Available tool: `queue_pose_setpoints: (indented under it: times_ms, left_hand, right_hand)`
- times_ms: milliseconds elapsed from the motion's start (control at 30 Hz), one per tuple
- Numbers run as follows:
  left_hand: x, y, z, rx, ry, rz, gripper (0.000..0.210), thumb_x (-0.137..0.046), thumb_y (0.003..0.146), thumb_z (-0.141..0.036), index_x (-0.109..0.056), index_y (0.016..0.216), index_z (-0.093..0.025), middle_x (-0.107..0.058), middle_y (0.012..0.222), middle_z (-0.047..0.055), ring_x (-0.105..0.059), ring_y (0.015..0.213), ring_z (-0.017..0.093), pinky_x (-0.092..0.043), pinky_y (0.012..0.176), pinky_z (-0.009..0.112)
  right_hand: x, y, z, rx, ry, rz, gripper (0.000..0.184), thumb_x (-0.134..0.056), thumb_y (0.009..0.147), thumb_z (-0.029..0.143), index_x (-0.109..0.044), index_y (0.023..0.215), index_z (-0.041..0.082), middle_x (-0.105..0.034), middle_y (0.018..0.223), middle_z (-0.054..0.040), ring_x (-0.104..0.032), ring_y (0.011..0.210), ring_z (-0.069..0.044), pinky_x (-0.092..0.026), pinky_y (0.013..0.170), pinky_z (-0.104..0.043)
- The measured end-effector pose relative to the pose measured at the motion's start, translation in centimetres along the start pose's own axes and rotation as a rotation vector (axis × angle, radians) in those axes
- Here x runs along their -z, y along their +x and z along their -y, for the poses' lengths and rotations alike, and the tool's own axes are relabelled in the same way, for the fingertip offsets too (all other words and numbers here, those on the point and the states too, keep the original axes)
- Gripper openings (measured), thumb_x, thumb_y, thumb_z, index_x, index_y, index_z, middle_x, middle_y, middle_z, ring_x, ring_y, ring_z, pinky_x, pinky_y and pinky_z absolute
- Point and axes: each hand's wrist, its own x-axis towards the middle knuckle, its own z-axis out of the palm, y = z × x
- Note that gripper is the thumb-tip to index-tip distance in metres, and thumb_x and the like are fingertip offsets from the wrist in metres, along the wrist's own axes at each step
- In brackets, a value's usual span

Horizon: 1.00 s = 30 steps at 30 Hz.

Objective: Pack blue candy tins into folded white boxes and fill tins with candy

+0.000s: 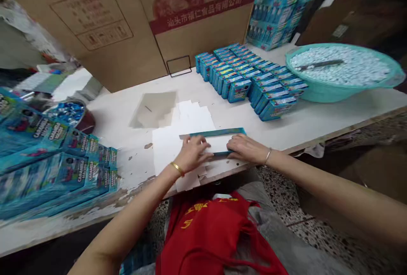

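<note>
Blue-edged card tray (218, 144), one, in the closed fingers (197, 140) of one left hand (190, 154), one right hand (248, 148).

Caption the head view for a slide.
Left hand and right hand on a blue-edged tray, blue boxes and tub beyond.

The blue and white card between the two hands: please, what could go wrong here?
The card may bend crookedly, since the left hand and right hand are both on it and could press unevenly. The white sheets beneath, reaching the front edge of the table, might slip off. The small blue boxes stand close together, so a bump could topple several.
</note>
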Motion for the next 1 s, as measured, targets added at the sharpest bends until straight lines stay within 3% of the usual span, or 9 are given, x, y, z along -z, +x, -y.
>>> queue_pose_setpoints:
  times_ms: [133,300,467,567,633,733,800,867,1000]
  left_hand:
    - [2.2,2.1,3.2,0.196,0.093,0.035,0.059,-0.058,0.084,-0.047,-0.044,0.134,-0.019,-0.053,0.132,0.016,-0.049,0.118,0.033,-0.037,0.095,0.046]
    - [2.4,1.5,2.5,0.238,0.051,0.179,0.039,-0.045,0.084,-0.013,-0.05,0.122,-0.019,-0.068,0.084,0.006,-0.063,0.079,0.022,-0.043,0.069,0.031]
    - [0.3,-1.6,-1.8,0.275,-0.21,0.126,0.033,-0.047,0.08,-0.011,-0.053,0.111,-0.02,-0.059,0.063,-0.003,-0.056,0.061,0.017,-0.038,0.058,0.025]
    - [0.0,-2.9,-3.2,0.102,-0.33,0.251,0.019,-0.046,0.088,-0.02,-0.061,0.099,-0.02,-0.063,0.073,0.001,-0.059,0.068,0.015,-0.042,0.063,0.024]
    - [0.4,-3.3,-3.3,-0.093,-0.332,0.278,0.026,-0.043,0.092,-0.025,-0.059,0.113,-0.02,-0.066,0.087,0.004,-0.061,0.078,0.016,-0.045,0.07,0.025]
    - [1.1,-3.2,-2.5,-0.323,-0.116,0.174,0.044,-0.049,0.09,-0.028,-0.046,0.134,-0.022,-0.06,0.117,0.012,-0.058,0.099,0.022,-0.046,0.083,0.035]
    - [0.8,-3.0,-1.9,-0.449,0.01,0.119,0.038,-0.055,0.088,-0.029,-0.055,0.126,-0.023,-0.053,0.13,0.013,-0.051,0.115,0.029,-0.046,0.09,0.042]
    - [-0.1,-2.9,-1.4,-0.544,0.017,0.083,0.02,-0.052,0.09,-0.029,-0.064,0.105,-0.02,-0.058,0.125,0.01,-0.048,0.121,0.028,-0.045,0.095,0.042]
    - [-2.1,-2.6,-1.0,-0.519,-0.099,-0.031,0.023,-0.043,0.096,-0.026,-0.064,0.09,-0.017,-0.068,0.092,0.005,-0.056,0.107,0.02,-0.049,0.091,0.032]
  right_hand:
    - [1.9,-0.9,0.2,0.001,-0.112,-0.182,0.033,-0.07,0.08,0.035,-0.061,0.104,0.014,-0.063,0.102,-0.0121,-0.054,0.098,-0.028,-0.037,0.082,-0.037]
    - [1.1,-0.7,7.5,-0.081,-0.068,-0.349,0.051,-0.067,0.083,0.036,-0.051,0.126,0.015,-0.06,0.112,-0.0136,-0.054,0.087,-0.025,-0.038,0.067,-0.033]
    - [-2.5,-2.6,9.1,-0.089,0.016,-0.389,0.017,-0.058,0.091,0.03,-0.059,0.08,0.017,-0.059,0.087,-0.0081,-0.05,0.075,-0.021,-0.035,0.063,-0.031]
    - [-4.0,-4.6,6.9,-0.082,0.094,-0.42,0.025,-0.047,0.096,0.026,-0.056,0.074,0.017,-0.055,0.08,-0.0076,-0.048,0.077,-0.021,-0.037,0.067,-0.031]
    - [-4.4,-5.4,5.7,-0.066,0.154,-0.442,0.024,-0.043,0.097,0.024,-0.056,0.079,0.015,-0.055,0.081,-0.0082,-0.048,0.079,-0.021,-0.039,0.069,-0.031]
    - [-4.8,-5.6,5.1,-0.019,0.194,-0.476,0.019,-0.041,0.098,0.024,-0.057,0.09,0.014,-0.055,0.082,-0.0081,-0.047,0.079,-0.02,-0.04,0.069,-0.031]
    - [-4.9,-5.4,5.1,0.015,0.187,-0.48,0.019,-0.04,0.098,0.022,-0.057,0.091,0.015,-0.055,0.083,-0.0083,-0.047,0.079,-0.02,-0.04,0.069,-0.03]
    - [-5.2,-5.2,5.2,0.044,0.164,-0.466,0.021,-0.038,0.097,0.018,-0.058,0.091,0.015,-0.055,0.084,-0.0089,-0.047,0.079,-0.019,-0.041,0.069,-0.03]
    - [-5.7,-5.4,4.9,0.079,0.111,-0.478,0.026,-0.035,0.095,0.011,-0.06,0.101,0.015,-0.056,0.088,-0.0106,-0.048,0.08,-0.019,-0.044,0.069,-0.031]
